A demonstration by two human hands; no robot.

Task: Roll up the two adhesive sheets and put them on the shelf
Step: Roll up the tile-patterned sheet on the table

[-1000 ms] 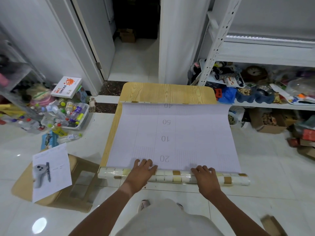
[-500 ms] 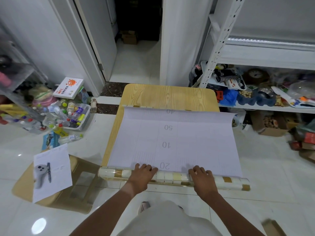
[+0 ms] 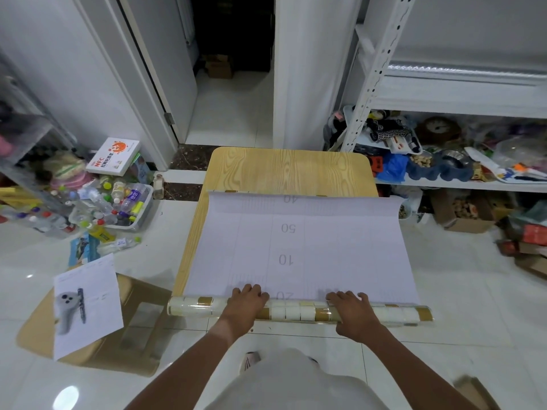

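A white-backed adhesive sheet lies face down on a small wooden table, printed with grid numbers. Its near end is wound into a roll with a gold and cream mosaic pattern, lying along the table's near edge. My left hand rests palm down on the roll left of centre. My right hand presses on it right of centre, fingers reaching onto the flat sheet. A white metal shelf stands at the right. I see only one sheet; a second is hidden or lies beneath.
The lower shelf board is crowded with clutter. A bin of bottles and a box sit at the left. A flattened cardboard box with a paper lies on the tiled floor. An open doorway is ahead.
The roll has advanced slightly away from me over the sheet, covering more of the printed "20". Both hands moved forward with it.
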